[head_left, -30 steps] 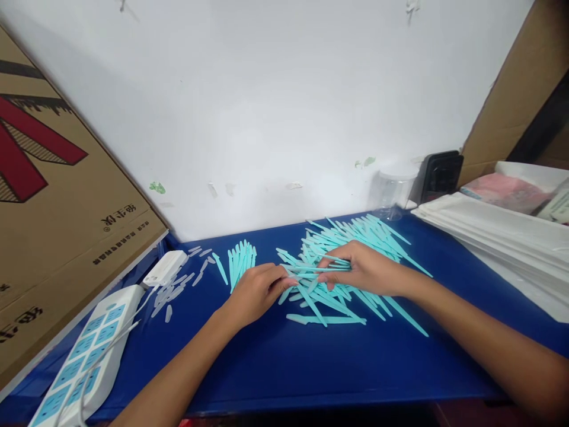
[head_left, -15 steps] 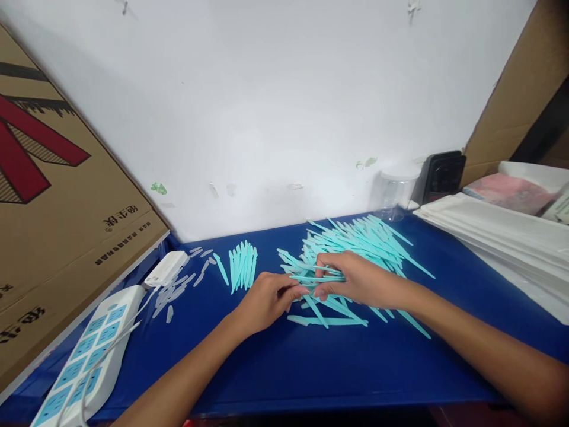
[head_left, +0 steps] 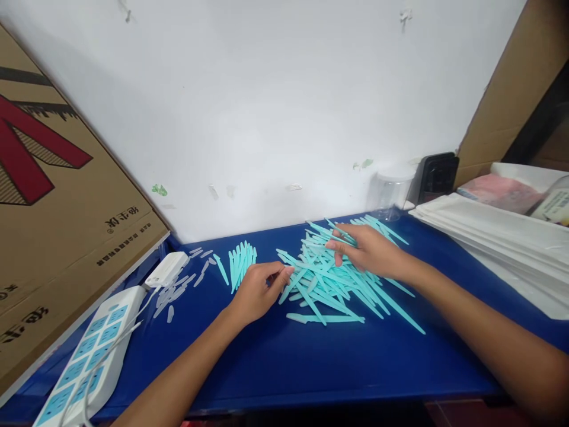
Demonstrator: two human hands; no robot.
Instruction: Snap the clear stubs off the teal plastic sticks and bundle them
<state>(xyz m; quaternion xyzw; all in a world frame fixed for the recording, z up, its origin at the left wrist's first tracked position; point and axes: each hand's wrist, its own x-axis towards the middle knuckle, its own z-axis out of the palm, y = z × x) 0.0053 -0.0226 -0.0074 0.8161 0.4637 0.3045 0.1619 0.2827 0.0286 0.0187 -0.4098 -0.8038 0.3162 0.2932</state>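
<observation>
My right hand [head_left: 362, 248] is closed around a few thin turquoise eyebrow razors [head_left: 344, 235], above the far side of a loose heap of the same razors [head_left: 329, 284]. My left hand [head_left: 263, 289] is pinched, thumb against fingers, at the heap's left edge; whatever sits in the pinch is too small to make out. Left of that hand lies a neat row of razors [head_left: 242, 264], with one razor [head_left: 221, 270] apart beside it. Small translucent caps [head_left: 178, 289] are scattered farther left. A single razor [head_left: 325, 319] lies crosswise in front of the heap.
A white power strip [head_left: 95, 356] with cables and a white adapter [head_left: 168, 268] line the left side of the blue table [head_left: 267, 367]. A printed cardboard box [head_left: 66, 237] leans there. At the back right stand a clear jar [head_left: 391, 193] and white trays [head_left: 493, 237].
My right hand has moved away from the left one, up and to the right over the heap, still holding razors. My left hand has shifted slightly left and stays pinched.
</observation>
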